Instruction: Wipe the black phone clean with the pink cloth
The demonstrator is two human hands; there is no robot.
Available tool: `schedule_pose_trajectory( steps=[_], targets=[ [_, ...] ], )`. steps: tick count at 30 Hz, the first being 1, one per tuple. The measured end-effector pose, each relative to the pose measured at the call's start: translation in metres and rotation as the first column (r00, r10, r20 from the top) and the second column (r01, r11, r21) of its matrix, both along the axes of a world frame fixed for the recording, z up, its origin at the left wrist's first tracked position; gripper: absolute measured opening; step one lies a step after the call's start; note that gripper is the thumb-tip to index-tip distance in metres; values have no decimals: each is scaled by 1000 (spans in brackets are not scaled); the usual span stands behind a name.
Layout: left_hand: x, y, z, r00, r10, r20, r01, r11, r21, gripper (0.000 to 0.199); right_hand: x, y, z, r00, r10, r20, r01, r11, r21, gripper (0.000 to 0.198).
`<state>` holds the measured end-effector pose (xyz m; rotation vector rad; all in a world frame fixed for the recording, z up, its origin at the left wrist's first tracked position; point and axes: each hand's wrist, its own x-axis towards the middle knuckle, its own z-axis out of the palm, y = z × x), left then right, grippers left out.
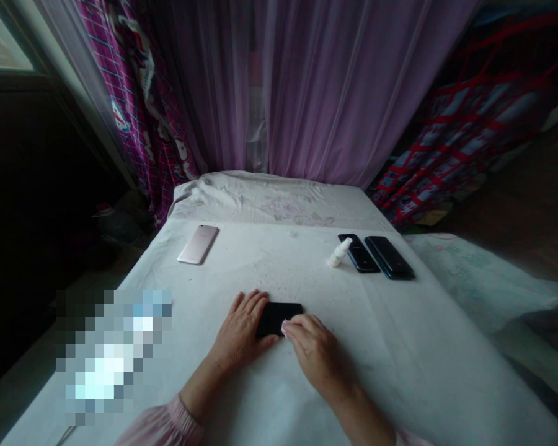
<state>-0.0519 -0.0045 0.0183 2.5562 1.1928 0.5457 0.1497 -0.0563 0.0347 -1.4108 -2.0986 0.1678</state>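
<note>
A black smartphone [275, 316] lies flat on the white-covered table, screen side up and dark. My left hand [242, 331] grips its left end, with the fingers along the far edge and the thumb along the near edge. Between the closed fingertips of my right hand [314, 347] is a small pink cloth [286, 328], which is against the right part of the screen. Most of the cloth is hidden by the fingers.
A pale pink-gold phone [198, 244] lies face down at the back left. At the back right stand a small white spray bottle [339, 253], a black phone [365, 259] and another dark phone [390, 257]. A pixelated bright object [114, 359] is at the left. Purple curtains [325, 93] hang behind.
</note>
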Motion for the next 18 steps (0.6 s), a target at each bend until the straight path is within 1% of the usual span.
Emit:
schedule_pose_trajectory(
  steps=[2, 5, 8, 10, 13, 15, 16, 18],
  targets=[
    [0, 0, 0, 1000, -3, -2, 3, 1000, 5, 74, 0, 2, 0, 1000, 3, 1, -3, 1000, -7, 20],
    [0, 0, -1, 1000, -20, -3, 20, 1000, 11, 74, -2, 20, -3, 1000, -23, 18, 23, 1000, -8, 20],
    [0, 0, -3, 1000, -28, -1, 28, 999, 20, 75, -6, 42, -7, 998, -58, 29, 57, 998, 30, 20],
    [0, 1, -4, 1000, -31, -2, 31, 999, 25, 75, -7, 51, -11, 998, -64, 27, 62, 996, 58, 20],
    [-6, 2, -6, 999, -38, 2, 38, 999, 18, 83, -5, 54, -15, 998, -54, 16, 52, 995, 88, 22],
    [-15, 4, -6, 1000, -19, 3, 19, 1000, 11, 89, -2, 53, -17, 999, -48, 13, 47, 994, 99, 22],
    [-20, 5, -6, 1000, 1, -1, -1, 1000, 8, 88, -1, 52, -17, 999, -48, 11, 46, 994, 102, 22],
    [-28, 7, -5, 999, 18, -26, -19, 1000, -8, 81, 2, 53, -17, 999, -52, 2, 52, 993, 107, 21]
  ],
)
